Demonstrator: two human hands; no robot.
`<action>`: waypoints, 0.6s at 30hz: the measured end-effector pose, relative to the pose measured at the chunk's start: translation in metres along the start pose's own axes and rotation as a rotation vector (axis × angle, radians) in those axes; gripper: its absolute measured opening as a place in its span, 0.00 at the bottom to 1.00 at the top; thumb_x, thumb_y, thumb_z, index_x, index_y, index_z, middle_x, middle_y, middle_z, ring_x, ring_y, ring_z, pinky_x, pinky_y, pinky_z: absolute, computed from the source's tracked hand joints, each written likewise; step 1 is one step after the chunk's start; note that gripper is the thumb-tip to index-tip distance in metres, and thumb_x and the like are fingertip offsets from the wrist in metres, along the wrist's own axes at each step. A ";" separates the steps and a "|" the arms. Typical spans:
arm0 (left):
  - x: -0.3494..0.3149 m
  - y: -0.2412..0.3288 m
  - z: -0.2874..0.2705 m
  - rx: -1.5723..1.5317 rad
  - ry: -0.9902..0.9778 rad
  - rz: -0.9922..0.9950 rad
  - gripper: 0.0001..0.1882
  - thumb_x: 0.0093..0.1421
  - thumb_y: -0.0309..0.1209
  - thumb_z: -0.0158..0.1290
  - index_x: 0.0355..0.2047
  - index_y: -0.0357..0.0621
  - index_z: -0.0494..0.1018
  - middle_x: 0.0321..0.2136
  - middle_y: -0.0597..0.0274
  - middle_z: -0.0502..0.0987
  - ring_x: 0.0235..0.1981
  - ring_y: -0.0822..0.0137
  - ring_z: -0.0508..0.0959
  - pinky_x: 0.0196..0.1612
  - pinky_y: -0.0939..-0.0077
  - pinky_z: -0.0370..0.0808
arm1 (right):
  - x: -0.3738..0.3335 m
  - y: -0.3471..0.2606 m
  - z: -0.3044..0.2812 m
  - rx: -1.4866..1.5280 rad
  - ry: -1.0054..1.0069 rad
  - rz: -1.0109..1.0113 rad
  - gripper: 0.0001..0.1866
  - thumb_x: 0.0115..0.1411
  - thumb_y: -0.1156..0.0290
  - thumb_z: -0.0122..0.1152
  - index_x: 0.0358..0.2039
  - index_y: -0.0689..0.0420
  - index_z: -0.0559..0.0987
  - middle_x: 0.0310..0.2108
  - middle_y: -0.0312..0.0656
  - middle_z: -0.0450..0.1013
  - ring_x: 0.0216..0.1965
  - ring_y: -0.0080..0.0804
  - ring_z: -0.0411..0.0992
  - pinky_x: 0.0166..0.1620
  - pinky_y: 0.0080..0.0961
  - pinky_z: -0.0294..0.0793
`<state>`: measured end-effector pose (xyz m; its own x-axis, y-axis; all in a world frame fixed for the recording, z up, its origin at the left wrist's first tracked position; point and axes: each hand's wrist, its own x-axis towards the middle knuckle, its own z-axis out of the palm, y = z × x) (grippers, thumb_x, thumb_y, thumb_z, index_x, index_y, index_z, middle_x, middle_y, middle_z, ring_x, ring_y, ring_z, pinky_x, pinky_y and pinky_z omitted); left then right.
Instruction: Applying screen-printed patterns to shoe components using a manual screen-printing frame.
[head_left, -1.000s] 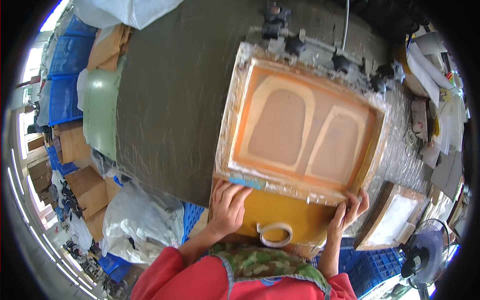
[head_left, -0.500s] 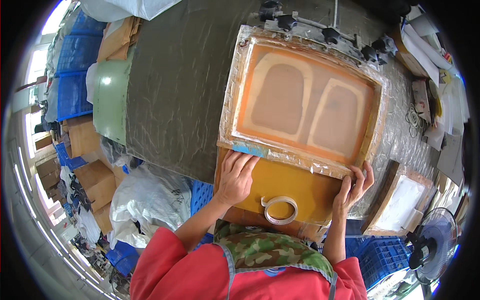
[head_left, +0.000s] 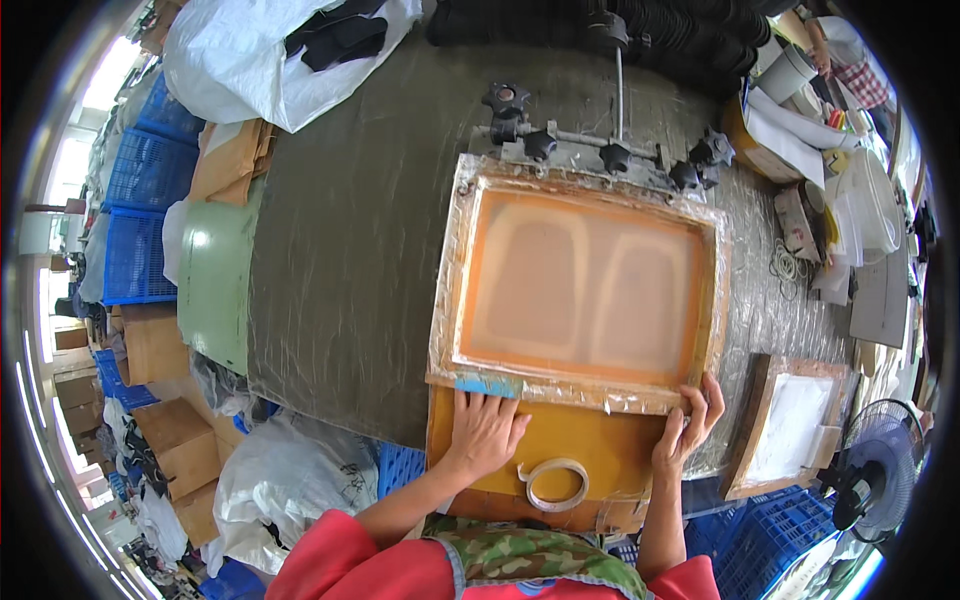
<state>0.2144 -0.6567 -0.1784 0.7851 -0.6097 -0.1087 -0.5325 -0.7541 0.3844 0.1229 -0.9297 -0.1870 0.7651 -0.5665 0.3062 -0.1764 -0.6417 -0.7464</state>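
1. Touches lower edge of wooden-framed screen [head_left: 582, 290], right of centre, with left hand [head_left: 485, 437], fingers close together, thumb apart.
2. Places right hand [head_left: 687, 428] at its lower right corner, fingers bent; cannot tell if pinching.
3. Shows grey tabletop [head_left: 345, 240] left of centre, blue crates [head_left: 150, 168] upper left, fan [head_left: 882, 455] lower right.

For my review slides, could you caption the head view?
Left hand and right hand at the near edge of a framed screen, a tape roll lying on the yellow board.

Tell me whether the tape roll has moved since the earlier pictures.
No, no visible shift either way: the tape roll keeps its place on the amber board.
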 end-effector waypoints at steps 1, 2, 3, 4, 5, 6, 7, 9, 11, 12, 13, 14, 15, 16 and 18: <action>0.001 0.000 0.000 -0.006 -0.012 -0.015 0.24 0.60 0.42 0.49 0.51 0.38 0.68 0.51 0.46 0.67 0.56 0.45 0.61 0.59 0.38 0.49 | 0.000 -0.001 0.000 -0.006 0.001 0.002 0.13 0.55 0.73 0.49 0.39 0.63 0.76 0.57 0.53 0.59 0.60 0.48 0.58 0.60 0.41 0.58; 0.003 0.001 0.001 -0.049 0.030 -0.010 0.23 0.57 0.40 0.51 0.46 0.34 0.71 0.52 0.42 0.66 0.56 0.42 0.60 0.59 0.38 0.47 | 0.001 -0.002 0.001 -0.006 0.001 -0.005 0.13 0.55 0.73 0.49 0.39 0.63 0.76 0.57 0.53 0.59 0.60 0.48 0.58 0.60 0.41 0.58; 0.002 0.000 0.001 -0.049 0.034 -0.016 0.23 0.57 0.40 0.51 0.46 0.34 0.71 0.52 0.42 0.66 0.56 0.42 0.60 0.59 0.38 0.47 | 0.001 -0.003 0.002 -0.026 -0.013 0.001 0.13 0.55 0.73 0.49 0.39 0.63 0.76 0.57 0.52 0.59 0.60 0.48 0.58 0.60 0.41 0.57; 0.001 0.000 0.001 -0.058 0.009 -0.041 0.23 0.57 0.40 0.51 0.46 0.34 0.71 0.52 0.42 0.66 0.56 0.42 0.60 0.59 0.38 0.47 | 0.001 -0.004 0.002 -0.047 -0.029 0.007 0.13 0.54 0.72 0.49 0.39 0.63 0.76 0.57 0.52 0.59 0.60 0.49 0.57 0.61 0.42 0.57; 0.000 -0.001 0.001 -0.066 -0.017 -0.067 0.24 0.57 0.40 0.51 0.47 0.34 0.71 0.52 0.42 0.67 0.56 0.43 0.61 0.59 0.39 0.47 | 0.000 -0.004 0.002 -0.042 -0.035 0.004 0.13 0.54 0.72 0.49 0.39 0.63 0.76 0.57 0.52 0.59 0.60 0.49 0.57 0.61 0.42 0.57; 0.001 -0.002 0.000 0.003 0.001 -0.059 0.23 0.58 0.42 0.50 0.47 0.39 0.71 0.50 0.50 0.69 0.54 0.48 0.63 0.57 0.41 0.52 | 0.000 -0.005 0.002 -0.056 -0.039 0.021 0.13 0.54 0.72 0.49 0.38 0.62 0.76 0.57 0.52 0.59 0.60 0.49 0.57 0.61 0.42 0.56; 0.001 -0.001 0.000 0.005 0.002 -0.066 0.23 0.58 0.42 0.50 0.47 0.39 0.71 0.50 0.50 0.69 0.54 0.48 0.63 0.57 0.41 0.52 | 0.000 -0.006 0.003 -0.069 -0.043 0.038 0.13 0.54 0.72 0.50 0.38 0.62 0.75 0.57 0.52 0.59 0.60 0.49 0.57 0.61 0.42 0.56; 0.002 -0.001 0.002 -0.004 0.014 -0.064 0.22 0.58 0.42 0.51 0.47 0.39 0.71 0.50 0.50 0.69 0.54 0.48 0.64 0.57 0.41 0.51 | 0.000 -0.006 0.003 -0.054 -0.047 0.054 0.12 0.53 0.71 0.50 0.37 0.62 0.75 0.57 0.52 0.59 0.60 0.50 0.57 0.61 0.43 0.55; 0.002 -0.001 0.002 -0.004 -0.007 -0.075 0.22 0.58 0.42 0.51 0.47 0.38 0.72 0.50 0.50 0.69 0.55 0.48 0.64 0.58 0.41 0.51 | -0.002 -0.004 0.002 -0.056 -0.045 0.087 0.12 0.53 0.71 0.49 0.37 0.61 0.75 0.56 0.52 0.59 0.60 0.50 0.57 0.62 0.44 0.54; 0.002 -0.001 0.002 -0.010 -0.005 -0.069 0.23 0.58 0.42 0.51 0.47 0.38 0.72 0.51 0.49 0.69 0.55 0.48 0.63 0.58 0.42 0.51 | -0.003 -0.001 0.002 -0.067 -0.046 0.078 0.13 0.53 0.70 0.49 0.37 0.61 0.75 0.56 0.52 0.59 0.60 0.49 0.56 0.62 0.46 0.53; 0.003 0.000 0.003 -0.017 -0.002 -0.062 0.23 0.58 0.42 0.52 0.47 0.38 0.71 0.51 0.49 0.68 0.56 0.48 0.63 0.58 0.42 0.51 | -0.004 0.002 0.001 -0.065 -0.050 0.080 0.13 0.53 0.70 0.49 0.37 0.61 0.75 0.56 0.52 0.59 0.60 0.49 0.56 0.62 0.46 0.53; 0.004 -0.001 0.004 -0.016 -0.005 -0.065 0.23 0.58 0.42 0.52 0.47 0.38 0.71 0.51 0.49 0.68 0.56 0.48 0.63 0.58 0.42 0.51 | -0.005 0.005 0.000 -0.067 -0.063 0.071 0.14 0.56 0.66 0.49 0.38 0.61 0.74 0.57 0.51 0.58 0.61 0.48 0.55 0.62 0.44 0.54; 0.003 0.000 0.004 -0.013 0.001 -0.070 0.23 0.58 0.43 0.52 0.47 0.38 0.72 0.52 0.49 0.68 0.57 0.48 0.62 0.58 0.41 0.50 | -0.005 0.005 -0.001 -0.070 -0.079 0.065 0.16 0.58 0.62 0.49 0.39 0.61 0.74 0.58 0.51 0.57 0.62 0.47 0.54 0.61 0.42 0.55; 0.002 0.001 0.005 -0.011 0.007 -0.075 0.23 0.58 0.43 0.52 0.47 0.39 0.72 0.53 0.49 0.67 0.58 0.49 0.61 0.58 0.41 0.50 | -0.002 0.001 0.002 -0.071 -0.051 0.078 0.14 0.55 0.66 0.49 0.37 0.61 0.75 0.55 0.51 0.59 0.60 0.49 0.56 0.62 0.47 0.53; 0.001 0.000 0.006 -0.020 -0.011 -0.080 0.23 0.58 0.43 0.52 0.48 0.40 0.72 0.53 0.49 0.67 0.58 0.49 0.61 0.58 0.41 0.49 | -0.004 0.002 0.002 -0.063 -0.050 0.086 0.14 0.55 0.65 0.50 0.37 0.61 0.75 0.55 0.51 0.59 0.60 0.49 0.56 0.62 0.47 0.53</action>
<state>0.2131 -0.6593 -0.1842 0.8211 -0.5508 -0.1498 -0.4619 -0.7953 0.3927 0.1209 -0.9278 -0.1907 0.7751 -0.5954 0.2117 -0.2802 -0.6241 -0.7294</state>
